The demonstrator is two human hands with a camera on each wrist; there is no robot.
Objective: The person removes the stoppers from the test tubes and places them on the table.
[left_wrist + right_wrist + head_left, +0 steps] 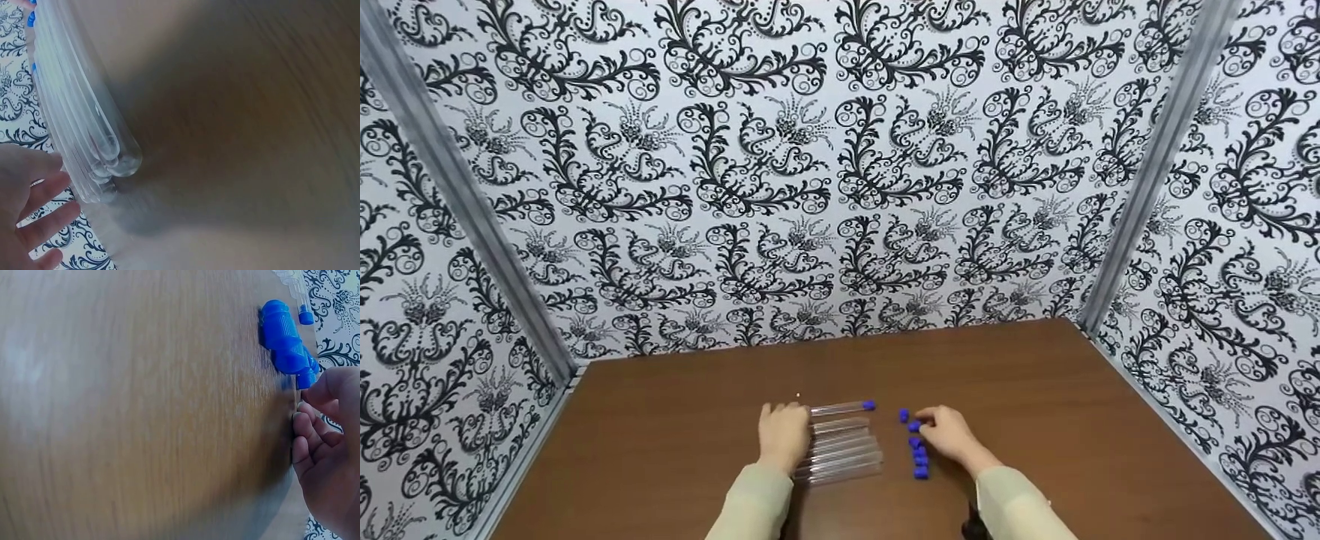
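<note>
Several clear test tubes (pixel 844 457) lie side by side on the table, open ends to the right, rounded ends to the left. The farthest one, a capped test tube (pixel 836 409), bears a blue cap (pixel 869 405). My left hand (pixel 784 435) is at the tubes' left ends; in the left wrist view its fingers (pixel 53 225) are loosely spread beside the rounded ends. With thumb and fingertips, my right hand (pixel 950 433) pinches a blue cap (pixel 914 426) in the row. More blue caps (pixel 279 326) lie nearer, and another blue cap (pixel 904 415) sits just beyond.
The brown wooden table (pixel 660 420) meets a black-and-white patterned wall (pixel 765 187) at the back, with more patterned panels at both sides. A tiny white speck (pixel 798 394) lies beyond the left hand. A dark object (pixel 975 523) shows beneath the right sleeve.
</note>
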